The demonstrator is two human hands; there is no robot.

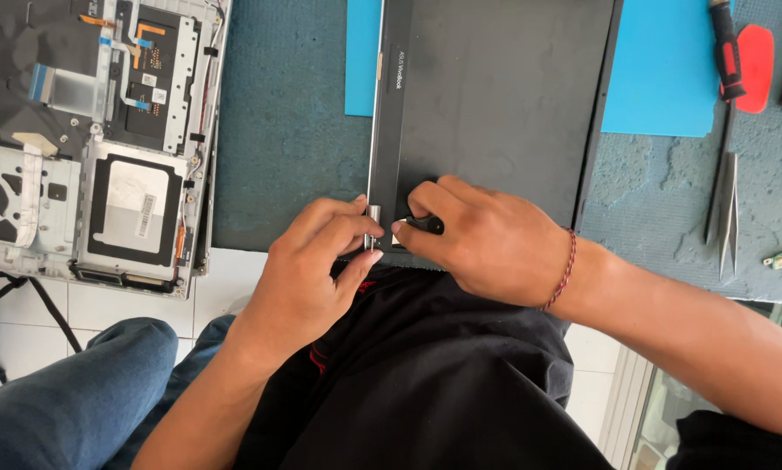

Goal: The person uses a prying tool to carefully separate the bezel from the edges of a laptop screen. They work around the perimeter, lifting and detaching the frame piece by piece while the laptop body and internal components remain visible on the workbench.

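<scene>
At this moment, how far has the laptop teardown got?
Done: the opened laptop base lies apart at the left, its insides exposed. In hand: the left hand pinches the hinge at the screen panel corner, while the right hand presses a black tool there. Left: the panel looks still in one piece; tweezers lie unused.

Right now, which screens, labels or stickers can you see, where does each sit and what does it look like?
Laptop screen panel: centre of the mat, dark, unlit, rectangular; left hand and right hand at its near corner.
Bezel marking: small pale print on the panel's left strip.
White sticker: opened laptop base at left, narrow rectangle with a barcode, on a grey plate.
Small white label: on the base's black board, upper left.
</scene>
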